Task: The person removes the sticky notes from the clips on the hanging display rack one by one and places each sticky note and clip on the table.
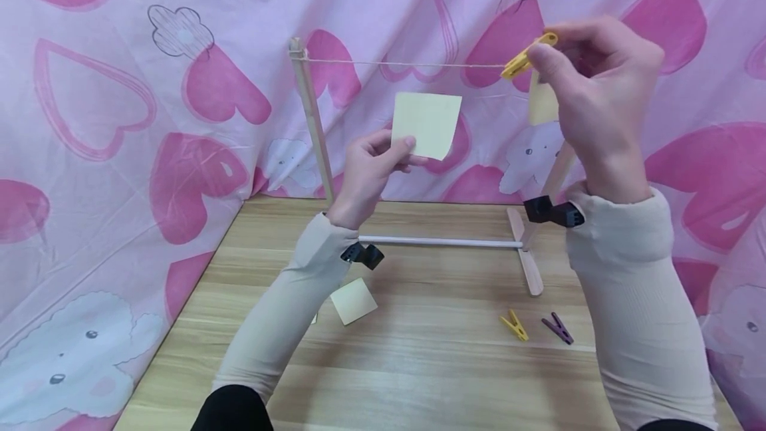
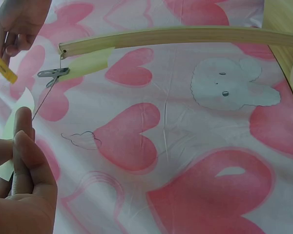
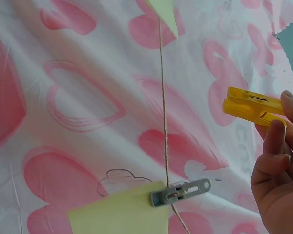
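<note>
- Right grip [image 1: 604, 85]: pinches a yellow peg [image 1: 526, 58] near the string [image 1: 407, 63]; in the right wrist view the peg looks apart from it, jaws seemingly together.
- Left grip [image 1: 371, 168]: pinches a note [image 1: 427, 122] by its lower left corner, below the string in the head view; I cannot tell whether note and string touch.
- The step looks like pegging the note to the string. Best to lay its top edge against the string first, keep it flat, then squeeze the peg wide and close it over both.
- Keep fingertips low on the note so the top edge is free, and press the string lightly to limit swaying.
- Near the string's right end, a grey peg [image 3: 185, 191] holds a hung note [image 3: 122, 212]; avoid knocking it.
- Below the string, on the desk [image 1: 431, 378]: a spare peg [image 1: 514, 326], a purple peg [image 1: 558, 329] and a loose note [image 1: 354, 301].
</note>
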Demonstrator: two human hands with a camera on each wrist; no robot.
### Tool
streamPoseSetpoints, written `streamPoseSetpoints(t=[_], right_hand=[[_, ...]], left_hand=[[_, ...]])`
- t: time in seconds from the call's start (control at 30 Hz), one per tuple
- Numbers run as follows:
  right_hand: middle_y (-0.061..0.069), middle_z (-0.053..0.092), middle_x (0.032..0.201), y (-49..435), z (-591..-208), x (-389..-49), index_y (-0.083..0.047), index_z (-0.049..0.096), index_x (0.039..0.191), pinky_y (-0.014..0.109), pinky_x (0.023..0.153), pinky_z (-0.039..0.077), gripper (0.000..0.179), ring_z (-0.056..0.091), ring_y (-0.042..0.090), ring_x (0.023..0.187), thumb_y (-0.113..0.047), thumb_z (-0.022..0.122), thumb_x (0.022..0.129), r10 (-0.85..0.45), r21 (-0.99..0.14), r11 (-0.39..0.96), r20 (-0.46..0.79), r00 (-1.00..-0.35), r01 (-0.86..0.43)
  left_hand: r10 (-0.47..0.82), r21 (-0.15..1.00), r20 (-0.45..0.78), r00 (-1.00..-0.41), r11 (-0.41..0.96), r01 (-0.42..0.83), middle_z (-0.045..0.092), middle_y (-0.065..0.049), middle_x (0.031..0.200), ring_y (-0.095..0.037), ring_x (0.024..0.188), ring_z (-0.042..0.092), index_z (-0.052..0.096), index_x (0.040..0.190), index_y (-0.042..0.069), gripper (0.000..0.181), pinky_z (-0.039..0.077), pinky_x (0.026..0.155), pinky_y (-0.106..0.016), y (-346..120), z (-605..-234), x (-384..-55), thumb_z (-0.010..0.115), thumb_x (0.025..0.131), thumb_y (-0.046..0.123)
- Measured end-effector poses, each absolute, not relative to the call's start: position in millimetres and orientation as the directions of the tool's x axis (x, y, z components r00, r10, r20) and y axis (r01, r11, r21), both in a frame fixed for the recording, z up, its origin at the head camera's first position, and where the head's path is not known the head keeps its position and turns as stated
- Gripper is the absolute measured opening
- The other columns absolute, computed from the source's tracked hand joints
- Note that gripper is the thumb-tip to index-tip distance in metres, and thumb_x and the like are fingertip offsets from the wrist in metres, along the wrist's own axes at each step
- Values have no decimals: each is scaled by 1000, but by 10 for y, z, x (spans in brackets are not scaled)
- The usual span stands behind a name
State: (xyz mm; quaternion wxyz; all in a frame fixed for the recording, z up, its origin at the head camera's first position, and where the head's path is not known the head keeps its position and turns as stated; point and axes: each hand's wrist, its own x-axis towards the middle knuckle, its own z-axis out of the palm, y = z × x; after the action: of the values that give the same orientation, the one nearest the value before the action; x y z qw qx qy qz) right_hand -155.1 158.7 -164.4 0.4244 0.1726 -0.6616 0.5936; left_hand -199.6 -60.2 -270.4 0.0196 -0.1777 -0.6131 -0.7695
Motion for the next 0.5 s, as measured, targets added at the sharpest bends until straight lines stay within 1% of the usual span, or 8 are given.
streamPoseSetpoints(t=[0.03, 0.1, 0.17, 0.23, 0.27, 0.37, 0.47, 0.5], right_hand=[[-2, 71, 72, 1601, -1660, -1543, 7, 73, 89, 17, 56, 45, 10, 59, 12, 58, 3, 71, 79, 288, -637, 202, 765, -576, -744], [1, 72, 72, 1628, -1695, -1524, 8, 72, 88, 18, 58, 47, 10, 61, 13, 59, 5, 72, 78, 311, -630, 175, 765, -564, -757], [2, 71, 74, 1660, -1732, -1502, 10, 71, 88, 18, 59, 48, 11, 60, 13, 59, 6, 71, 78, 320, -617, 165, 772, -550, -770], [4, 71, 75, 1691, -1770, -1474, 11, 71, 88, 18, 61, 49, 12, 60, 13, 60, 8, 71, 77, 346, -622, 135, 759, -551, -772], [4, 71, 76, 1711, -1792, -1461, 11, 71, 89, 17, 62, 50, 12, 59, 13, 60, 8, 71, 77, 352, -623, 136, 757, -551, -770], [8, 71, 79, 1771, -1867, -1423, 13, 69, 91, 18, 65, 52, 14, 62, 14, 63, 9, 71, 77, 368, -625, 111, 748, -552, -773], [10, 72, 81, 1828, -1951, -1377, 14, 69, 92, 18, 66, 54, 16, 64, 15, 65, 9, 72, 76, 382, -628, 94, 740, -555, -772], [11, 72, 81, 1847, -1978, -1355, 14, 68, 92, 18, 67, 54, 17, 64, 15, 65, 9, 72, 76, 387, -630, 96, 737, -554, -771]], left_hand=[[196, 938, 297, -934, -243, 247, 73, 1, 74, -13, 71, 72, 70, 96, 0, 13, 53, 68, -27, -624, -2713, -1977, 66, 90, 11], [209, 945, 288, -935, -222, 241, 73, 2, 72, -12, 71, 69, 70, 93, 4, 10, 48, 58, -22, -672, -2733, -1935, 66, 90, 13], [216, 955, 269, -939, -188, 230, 73, 4, 72, -11, 70, 66, 70, 92, 9, 8, 41, 51, -20, -725, -2761, -1897, 67, 90, 15], [218, 960, 257, -941, -168, 223, 73, 4, 71, -12, 70, 63, 69, 92, 10, 7, 37, 48, -20, -778, -2790, -1864, 67, 90, 16], [217, 961, 255, -942, -161, 223, 73, 4, 72, -11, 71, 64, 69, 92, 10, 7, 37, 48, -20, -805, -2805, -1848, 67, 90, 16], [209, 959, 265, -941, -161, 234, 73, 4, 73, -11, 71, 66, 68, 94, 6, 8, 48, 58, -21, -884, -2854, -1809, 67, 90, 13], [201, 954, 282, -938, -162, 252, 72, 3, 74, -11, 70, 69, 66, 96, 0, 10, 55, 66, -24, -965, -2905, -1771, 66, 90, 8], [201, 953, 287, -937, -155, 259, 72, 3, 74, -11, 69, 70, 66, 96, -2, 11, 55, 67, -25, -990, -2924, -1760, 65, 90, 7]])
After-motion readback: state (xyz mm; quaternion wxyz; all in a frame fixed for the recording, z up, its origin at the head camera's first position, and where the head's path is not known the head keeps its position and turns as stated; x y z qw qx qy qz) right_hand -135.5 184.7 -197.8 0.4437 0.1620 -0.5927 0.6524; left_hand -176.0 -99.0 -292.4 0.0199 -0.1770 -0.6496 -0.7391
